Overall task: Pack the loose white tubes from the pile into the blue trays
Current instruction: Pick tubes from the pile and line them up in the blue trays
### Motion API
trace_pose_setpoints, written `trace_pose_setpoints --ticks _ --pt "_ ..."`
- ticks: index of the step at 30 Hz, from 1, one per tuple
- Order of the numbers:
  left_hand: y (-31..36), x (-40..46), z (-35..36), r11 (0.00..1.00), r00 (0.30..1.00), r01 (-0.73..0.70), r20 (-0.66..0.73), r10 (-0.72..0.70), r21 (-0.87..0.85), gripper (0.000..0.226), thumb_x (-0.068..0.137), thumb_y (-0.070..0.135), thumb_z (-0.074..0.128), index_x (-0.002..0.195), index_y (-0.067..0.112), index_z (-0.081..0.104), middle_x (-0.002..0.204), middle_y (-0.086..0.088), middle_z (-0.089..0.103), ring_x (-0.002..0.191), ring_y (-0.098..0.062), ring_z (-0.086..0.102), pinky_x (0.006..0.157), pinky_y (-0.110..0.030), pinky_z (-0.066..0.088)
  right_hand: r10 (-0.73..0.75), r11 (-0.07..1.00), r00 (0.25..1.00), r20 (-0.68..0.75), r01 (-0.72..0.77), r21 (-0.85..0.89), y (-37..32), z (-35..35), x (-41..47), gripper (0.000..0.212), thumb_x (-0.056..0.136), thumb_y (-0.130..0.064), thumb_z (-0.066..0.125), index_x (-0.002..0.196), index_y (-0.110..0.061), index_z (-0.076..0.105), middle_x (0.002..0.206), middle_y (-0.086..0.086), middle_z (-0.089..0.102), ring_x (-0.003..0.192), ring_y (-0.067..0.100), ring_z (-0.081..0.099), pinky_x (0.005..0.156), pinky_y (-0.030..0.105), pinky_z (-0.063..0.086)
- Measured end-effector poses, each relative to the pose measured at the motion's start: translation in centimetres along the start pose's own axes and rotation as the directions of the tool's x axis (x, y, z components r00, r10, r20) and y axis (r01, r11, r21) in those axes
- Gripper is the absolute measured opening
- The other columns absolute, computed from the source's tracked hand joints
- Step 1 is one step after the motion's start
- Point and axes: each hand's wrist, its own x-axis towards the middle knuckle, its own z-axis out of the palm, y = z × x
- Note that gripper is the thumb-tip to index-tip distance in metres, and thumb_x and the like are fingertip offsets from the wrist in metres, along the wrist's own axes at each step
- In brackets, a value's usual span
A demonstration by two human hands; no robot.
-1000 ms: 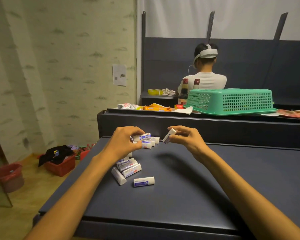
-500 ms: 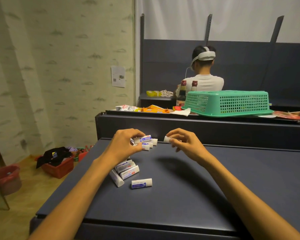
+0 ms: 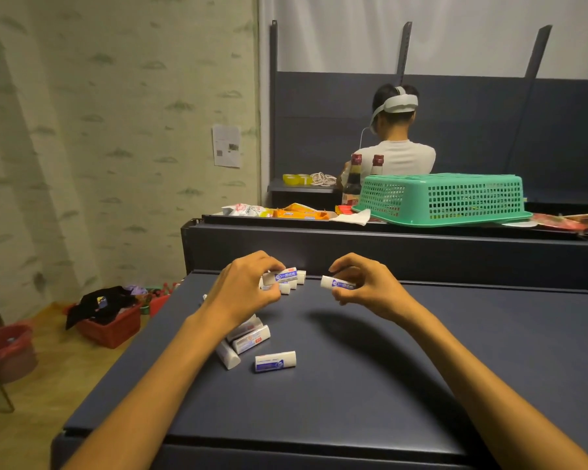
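Two bare forearms rise from the lower corners of the frame toward the centre, with no sleeves, watch, bracelet or rings to be seen. The left hand (image 3: 243, 293) and right hand (image 3: 370, 286) are ungloved, with short, unpainted nails visible on the fingers; both arms are slim

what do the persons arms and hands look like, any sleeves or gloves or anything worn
Both forearms are bare as far as the picture shows: no sleeves in view. The left hand and right hand wear no gloves. No rings, watch, bracelet or markings can be seen on either wrist or hand.
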Motion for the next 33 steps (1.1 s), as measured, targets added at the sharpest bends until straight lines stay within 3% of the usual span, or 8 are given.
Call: trace_pose_setpoints --ticks 4,11,17,21,27,33 --pt "0.7 0.1 0.5 0.998 1.0 -0.018 -0.012 0.018 0.057 0.028 0.078 0.016 0.073 0.106 0.017 0.07 0.101 0.001 0.068 0.09 -0.013 0.061 0.075 -0.03 0.055 -0.039 0.971 0.999 -0.014 0.035 -0.235 0.4 -0.9 -0.8 0.031 0.08 -0.01 0.074 0.104 -0.026 0.061 0.099 -0.008 0.066 0.088 0.005 0.065 0.075 0.014 0.052" --pt "4.0 1.0 2.3 0.996 0.997 -0.072 -0.038 0.074 0.043 0.024 0.076 0.012 0.073 0.099 0.017 0.071 0.096 0.002 0.068 0.085 -0.016 0.062 0.068 -0.037 0.057 -0.132 0.898 0.989 -0.06 0.094 -0.43 1.1 -3.7 -3.5 0.029 0.078 -0.012 0.076 0.103 -0.021 0.066 0.102 -0.006 0.059 0.088 0.009 0.06 0.076 0.017 0.052" --pt "9.2 2.2 5.0 0.993 0.993 -0.116 0.01 0.116 0.009 0.026 0.077 0.015 0.072 0.102 0.019 0.071 0.1 0.004 0.067 0.089 -0.015 0.063 0.072 -0.037 0.057 -0.193 0.816 0.973 -0.128 0.086 -0.572 2.3 -8.3 -8.8 0.028 0.079 -0.019 0.075 0.107 -0.023 0.068 0.098 -0.01 0.061 0.086 0.002 0.05 0.071 0.017 0.045" --pt "15.2 3.1 7.8 0.988 0.988 -0.151 0.023 0.151 -0.017 0.026 0.076 0.017 0.072 0.101 0.023 0.071 0.099 0.007 0.066 0.089 -0.015 0.062 0.07 -0.036 0.056 -0.211 0.8 0.96 -0.183 0.062 -0.597 3.5 -13.0 -13.9 0.026 0.078 -0.015 0.076 0.103 -0.02 0.07 0.093 -0.008 0.063 0.081 0.001 0.046 0.068 0.012 0.038" --pt "27.3 3.6 12.4 0.971 0.971 -0.234 0.033 0.236 -0.048 0.025 0.073 0.017 0.07 0.097 0.024 0.07 0.095 0.006 0.066 0.087 -0.019 0.063 0.062 -0.035 0.053 -0.182 0.796 0.947 -0.263 -0.015 -0.605 5.1 -22.1 -24.1 0.026 0.075 -0.009 0.076 0.098 -0.019 0.07 0.092 -0.005 0.063 0.083 0.01 0.052 0.072 0.023 0.045" --pt "39.3 3.8 17.0 0.953 0.958 -0.277 0.042 0.284 -0.119 0.027 0.073 0.017 0.071 0.099 0.024 0.071 0.099 0.006 0.067 0.089 -0.02 0.063 0.065 -0.038 0.053 -0.122 0.775 0.935 -0.334 -0.121 -0.62 6.9 -30.6 -34.5 0.026 0.078 -0.012 0.077 0.103 -0.018 0.069 0.1 -0.001 0.061 0.09 0.016 0.055 0.077 0.029 0.049"
